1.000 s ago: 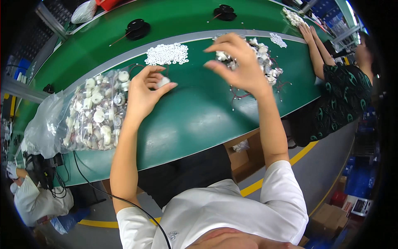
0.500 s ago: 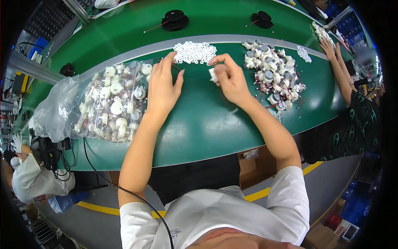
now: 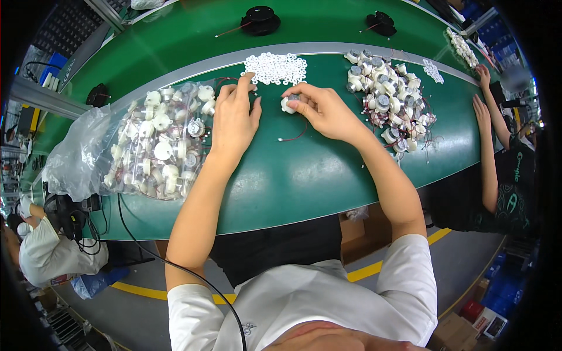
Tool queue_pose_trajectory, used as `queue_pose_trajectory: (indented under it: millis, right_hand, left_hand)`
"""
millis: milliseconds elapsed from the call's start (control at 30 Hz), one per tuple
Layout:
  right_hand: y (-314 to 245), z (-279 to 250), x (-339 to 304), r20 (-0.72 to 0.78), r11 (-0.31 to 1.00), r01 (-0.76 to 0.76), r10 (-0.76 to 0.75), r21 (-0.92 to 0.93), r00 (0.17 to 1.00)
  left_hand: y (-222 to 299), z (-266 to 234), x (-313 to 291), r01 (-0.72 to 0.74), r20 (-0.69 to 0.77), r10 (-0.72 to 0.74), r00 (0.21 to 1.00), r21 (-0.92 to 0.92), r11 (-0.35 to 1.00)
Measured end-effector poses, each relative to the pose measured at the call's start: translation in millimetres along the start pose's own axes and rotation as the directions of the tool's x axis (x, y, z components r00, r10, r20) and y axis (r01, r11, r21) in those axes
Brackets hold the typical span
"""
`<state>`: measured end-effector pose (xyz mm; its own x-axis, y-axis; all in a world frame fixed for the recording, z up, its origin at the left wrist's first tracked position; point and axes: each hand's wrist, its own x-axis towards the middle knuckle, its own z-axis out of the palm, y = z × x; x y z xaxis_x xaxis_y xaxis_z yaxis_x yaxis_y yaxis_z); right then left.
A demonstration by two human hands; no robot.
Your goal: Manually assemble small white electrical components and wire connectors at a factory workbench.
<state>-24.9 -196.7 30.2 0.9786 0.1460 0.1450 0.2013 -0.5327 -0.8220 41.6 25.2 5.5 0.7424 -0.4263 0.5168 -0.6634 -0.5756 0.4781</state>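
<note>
My right hand (image 3: 316,110) pinches a small white motor-like part (image 3: 288,104) with a grey end; its thin red-and-dark wire hangs down to the table. My left hand (image 3: 235,120) rests beside the clear plastic bag, thumb and forefinger apart, its fingertips close to a pile of small white rings (image 3: 275,68). A red wire shows just beyond those fingers; what lies under the hand is hidden. The clear bag (image 3: 79,149), full of similar white parts with wires, lies to the left. To the right is a loose heap of the same parts (image 3: 389,99).
Behind a grey rail, a green belt (image 3: 322,29) carries round black units with wires (image 3: 260,21). At the far right, another person's hands (image 3: 482,96) are near a small white pile (image 3: 462,48). A black cable (image 3: 175,268) crosses in front of my left arm.
My right hand has moved slightly left, and the part in it now shows its grey end and wire. The black units have shifted right. The other person's hands have drawn back from their pile.
</note>
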Motion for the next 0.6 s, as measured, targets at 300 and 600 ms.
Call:
queue_pose_trajectory:
  millis: [300,600]
  right_hand:
    - [7,-5,2,-0.154,0.989,-0.021,-0.002,-0.149,0.988]
    - [9,-10,1,-0.092,0.994,-0.067,0.059,-0.089,0.994]
  left_hand:
    - [21,16,0,-0.019,0.008,0.021,1.000,-0.223,0.975]
    - [25,-11,-6,-0.072,0.087,0.095,0.992,-0.235,0.969]
